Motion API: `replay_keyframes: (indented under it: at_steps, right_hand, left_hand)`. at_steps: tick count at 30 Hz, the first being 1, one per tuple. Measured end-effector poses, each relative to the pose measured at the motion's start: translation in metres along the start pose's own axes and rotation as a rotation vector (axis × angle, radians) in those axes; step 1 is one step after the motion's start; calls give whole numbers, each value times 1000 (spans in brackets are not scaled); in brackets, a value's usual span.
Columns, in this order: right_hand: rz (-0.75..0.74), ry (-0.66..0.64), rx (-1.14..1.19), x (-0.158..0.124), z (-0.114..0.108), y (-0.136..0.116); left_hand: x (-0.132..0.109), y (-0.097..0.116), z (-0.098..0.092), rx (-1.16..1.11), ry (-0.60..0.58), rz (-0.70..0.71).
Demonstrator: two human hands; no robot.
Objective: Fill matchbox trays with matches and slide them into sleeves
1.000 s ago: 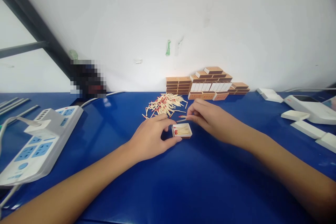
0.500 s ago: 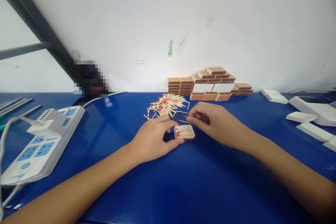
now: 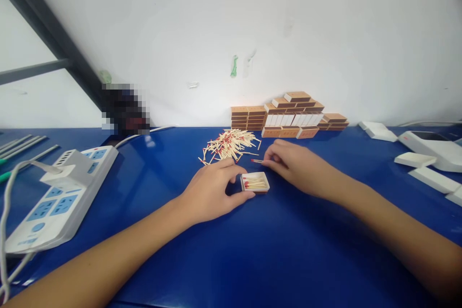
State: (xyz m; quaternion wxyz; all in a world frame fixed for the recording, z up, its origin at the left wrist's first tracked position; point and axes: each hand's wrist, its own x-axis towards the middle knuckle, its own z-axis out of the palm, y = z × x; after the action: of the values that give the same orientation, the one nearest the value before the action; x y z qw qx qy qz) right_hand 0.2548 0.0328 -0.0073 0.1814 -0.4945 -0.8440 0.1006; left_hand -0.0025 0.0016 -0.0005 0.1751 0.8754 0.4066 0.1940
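A matchbox (image 3: 267, 185) lies on the blue table, its white tray uncovered at the top and holding several red-tipped matches (image 3: 255, 183). My left hand (image 3: 212, 192) grips it from the left, thumb at the near side and fingers at the far side. Just beyond the box's right end, my right hand (image 3: 288, 161) pinches a match (image 3: 257, 160) between thumb and fingertips, its red head pointing left. Whether a second match is in the pinch I cannot tell. A heap of loose matches (image 3: 233, 143) spreads behind the left hand.
Stacked matchboxes (image 3: 288, 106) stand against the white wall (image 3: 202, 24). At left lies a white power strip (image 3: 90, 178) with a plugged-in adapter and cable, near several thin rods (image 3: 25, 144). White box parts (image 3: 431, 178) and a white device (image 3: 433, 149) lie at right.
My right hand has moved slightly right. Two matches showed apart at its fingertips earlier; now only one shows there. My left hand still grips the matchbox.
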Motion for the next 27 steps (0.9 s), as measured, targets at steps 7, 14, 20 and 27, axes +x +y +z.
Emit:
replay_keyframes:
  at_steps: [7, 14, 20, 27]
  right_hand:
    - [-13, -6, 23, 2, 4, 5]
    - [29, -15, 53, 3, 5, 3]
    - [60, -61, -32, 3, 5, 4]
    - [20, -43, -35, 1, 7, 2]
  left_hand:
    - [0, 0, -1, 11, 3, 15]
    - [0, 0, 0, 11, 0, 14]
    - [0, 0, 0, 15, 7, 14]
    - [1, 0, -1, 17, 7, 19]
